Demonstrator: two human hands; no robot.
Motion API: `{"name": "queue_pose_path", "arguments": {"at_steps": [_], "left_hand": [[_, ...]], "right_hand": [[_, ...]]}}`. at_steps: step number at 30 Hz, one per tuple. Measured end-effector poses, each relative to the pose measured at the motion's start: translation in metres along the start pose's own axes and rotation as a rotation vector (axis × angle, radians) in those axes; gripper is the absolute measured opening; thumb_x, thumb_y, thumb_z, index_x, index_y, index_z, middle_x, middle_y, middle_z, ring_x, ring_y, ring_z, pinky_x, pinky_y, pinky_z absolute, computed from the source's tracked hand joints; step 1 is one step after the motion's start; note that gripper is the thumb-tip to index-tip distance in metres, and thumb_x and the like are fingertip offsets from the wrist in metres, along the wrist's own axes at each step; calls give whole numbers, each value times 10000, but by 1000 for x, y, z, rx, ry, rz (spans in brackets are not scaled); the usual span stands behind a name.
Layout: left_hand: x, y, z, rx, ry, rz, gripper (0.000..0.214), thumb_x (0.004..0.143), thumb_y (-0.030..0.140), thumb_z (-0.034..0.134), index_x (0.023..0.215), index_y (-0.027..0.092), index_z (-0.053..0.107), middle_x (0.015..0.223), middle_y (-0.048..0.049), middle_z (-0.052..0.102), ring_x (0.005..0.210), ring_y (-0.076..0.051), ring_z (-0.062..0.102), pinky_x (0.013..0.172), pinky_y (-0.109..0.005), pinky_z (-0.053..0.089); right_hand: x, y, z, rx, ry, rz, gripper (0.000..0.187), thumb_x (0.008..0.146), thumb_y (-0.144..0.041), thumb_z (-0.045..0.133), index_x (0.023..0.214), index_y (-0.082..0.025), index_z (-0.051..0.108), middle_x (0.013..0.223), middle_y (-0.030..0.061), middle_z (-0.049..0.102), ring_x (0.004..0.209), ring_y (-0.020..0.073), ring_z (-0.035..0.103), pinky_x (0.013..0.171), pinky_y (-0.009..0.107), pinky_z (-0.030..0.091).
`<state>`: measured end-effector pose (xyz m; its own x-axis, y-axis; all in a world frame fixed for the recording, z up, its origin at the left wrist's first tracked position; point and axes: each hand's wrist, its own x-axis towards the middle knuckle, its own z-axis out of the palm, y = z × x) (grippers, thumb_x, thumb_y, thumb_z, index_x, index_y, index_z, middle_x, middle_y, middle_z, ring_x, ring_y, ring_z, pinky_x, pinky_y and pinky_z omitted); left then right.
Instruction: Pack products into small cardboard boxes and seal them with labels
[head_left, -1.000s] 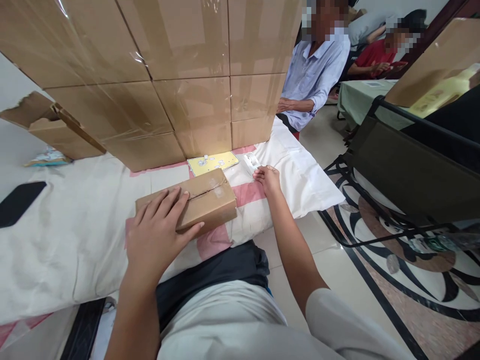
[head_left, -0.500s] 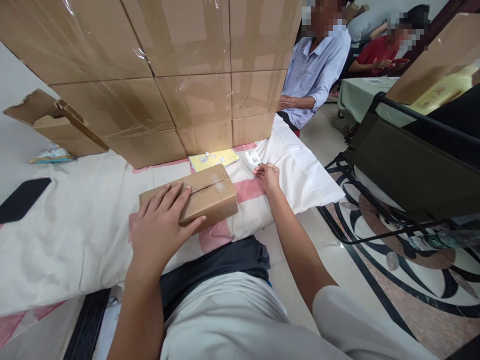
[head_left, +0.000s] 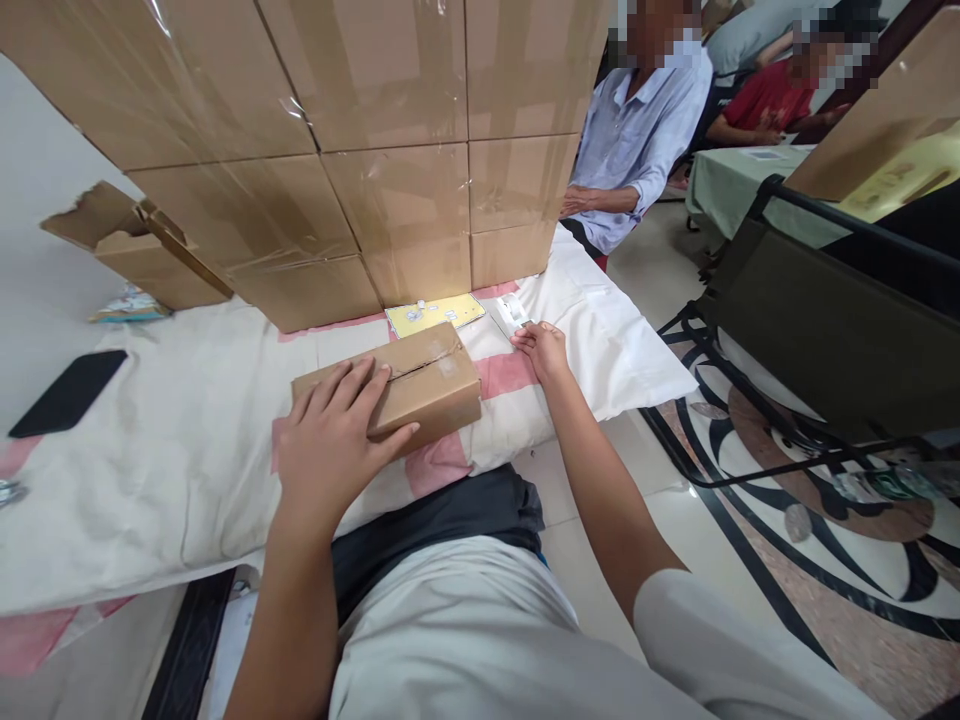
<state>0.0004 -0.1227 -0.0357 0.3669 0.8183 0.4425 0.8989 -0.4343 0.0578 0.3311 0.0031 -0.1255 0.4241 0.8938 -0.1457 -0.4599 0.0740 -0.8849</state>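
A closed cardboard box (head_left: 431, 385) lies on the cloth-covered surface in front of me. My left hand (head_left: 337, 430) rests on its left part, fingers spread over the top and thumb along the near side. To the right of the box, my right hand (head_left: 544, 350) has its fingers pinched at the near edge of a small flat white packet (head_left: 512, 312). The fingertips partly cover the packet, and its contents are unclear. Behind the box lies a yellow printed sheet (head_left: 442, 312) with small pale pieces on it.
A tall stack of taped cartons (head_left: 397, 200) stands at the back. An opened carton (head_left: 161, 265) and a dark flat tablet-like object (head_left: 69, 393) are at the left. A person in a blue shirt (head_left: 637, 130) sits beyond; a folding cot (head_left: 825, 330) stands at right.
The whole view has shifted slightly to the right and up. Both hands keep their places, the left on the box and the right at the white packet.
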Motion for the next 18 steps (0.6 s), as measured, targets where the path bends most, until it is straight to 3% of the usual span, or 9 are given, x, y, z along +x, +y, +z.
{"name": "queue_pose_path", "arguments": {"at_steps": [11, 18], "left_hand": [[0, 2, -1, -15, 13, -8, 624, 945, 540, 568, 1475, 211, 553, 1572, -108, 519, 1445, -355, 476, 1166, -496, 363], [0, 0, 0, -7, 6, 1, 639, 939, 544, 585, 1487, 217, 540, 1576, -105, 515, 1439, -369, 477, 1156, -504, 375]], "right_hand": [[-1, 4, 2, 14, 19, 1, 322, 769, -118, 652, 618, -225, 389, 604, 0, 693, 567, 144, 717, 622, 234, 632], [-2, 2, 0, 2, 3, 33, 282, 765, -164, 703, 661, -216, 446, 622, -5, 683, 658, 190, 762, 669, 297, 664]]}}
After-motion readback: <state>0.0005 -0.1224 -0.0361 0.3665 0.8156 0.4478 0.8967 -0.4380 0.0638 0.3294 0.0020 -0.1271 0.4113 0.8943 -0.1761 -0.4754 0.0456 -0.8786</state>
